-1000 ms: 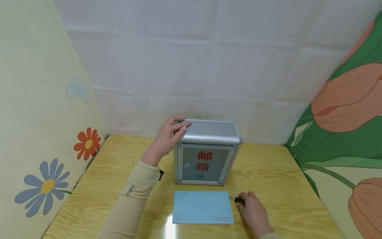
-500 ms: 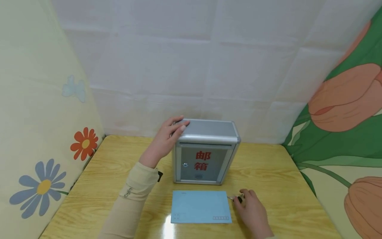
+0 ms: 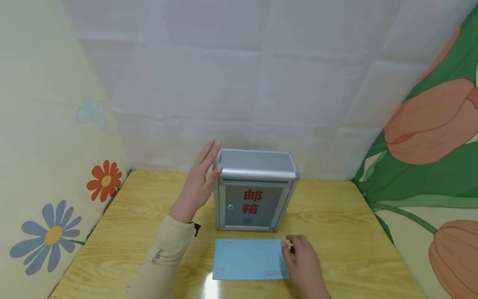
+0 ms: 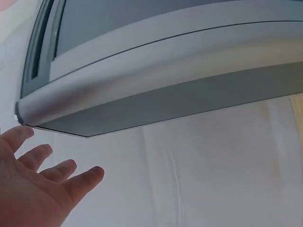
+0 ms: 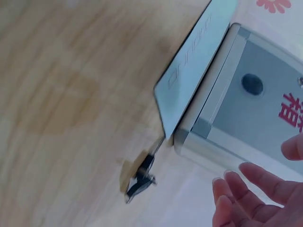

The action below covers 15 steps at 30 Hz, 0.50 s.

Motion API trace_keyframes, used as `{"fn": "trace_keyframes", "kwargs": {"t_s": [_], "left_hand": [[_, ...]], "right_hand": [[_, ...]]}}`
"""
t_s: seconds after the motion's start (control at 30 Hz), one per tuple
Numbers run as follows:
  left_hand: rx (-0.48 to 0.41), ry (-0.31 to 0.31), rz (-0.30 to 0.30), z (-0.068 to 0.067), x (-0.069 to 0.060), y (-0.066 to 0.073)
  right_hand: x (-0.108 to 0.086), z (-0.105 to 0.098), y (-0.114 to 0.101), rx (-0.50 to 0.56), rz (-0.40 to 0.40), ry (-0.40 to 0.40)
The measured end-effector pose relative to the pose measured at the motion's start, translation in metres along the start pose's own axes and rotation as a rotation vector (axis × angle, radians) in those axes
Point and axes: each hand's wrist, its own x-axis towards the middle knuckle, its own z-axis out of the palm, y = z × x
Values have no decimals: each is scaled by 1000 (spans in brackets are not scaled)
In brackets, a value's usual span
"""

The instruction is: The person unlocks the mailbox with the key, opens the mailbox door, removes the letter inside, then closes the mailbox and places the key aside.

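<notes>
My left hand (image 3: 194,187), its fingers straight, stands at the upper left edge of a grey metal mailbox (image 3: 254,207). In the left wrist view that hand (image 4: 38,179) is spread just off the mailbox's corner; whether it touches the box I cannot tell. A light blue envelope (image 3: 248,259) lies flat in front of the box. Above the envelope's right edge is my right hand (image 3: 304,265), partly hiding the keys. The right wrist view shows the black-headed keys (image 5: 140,177) on the table at the envelope's corner, apart from the loosely bent fingers (image 5: 265,182).
The mailbox stands upright on a wood-grain table (image 3: 332,224), with a slot under its lid and a small lock (image 3: 230,207) on its door. Behind hangs a white cloth (image 3: 194,83). Flower-patterned panels flank the table on both sides.
My left hand has come off the mailbox's top and shifted left, its fingers straightening. The right hand, earlier at the keys with its fingers, has moved left and let them go.
</notes>
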Motion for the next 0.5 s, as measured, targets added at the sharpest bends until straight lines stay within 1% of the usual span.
{"fn": "trace_keyframes", "kwargs": {"t_s": [0.07,0.13,0.2,0.3,0.4,0.5], "left_hand": [[45,32,17,-2,-10,5],[85,45,22,-2,-23,9],[119,50,5,-1,-37,13],[151,59,-43,4,-60,18],[178,67,-71,13,-80,20],[213,69,-67,25,-98,21]], "right_hand": [[-1,1,-4,14,-47,36],[-1,2,-9,28,-99,77],[0,2,-14,39,-154,117],[3,3,-23,48,-224,158],[6,3,-32,50,-272,166],[8,3,-43,52,-297,147]]}}
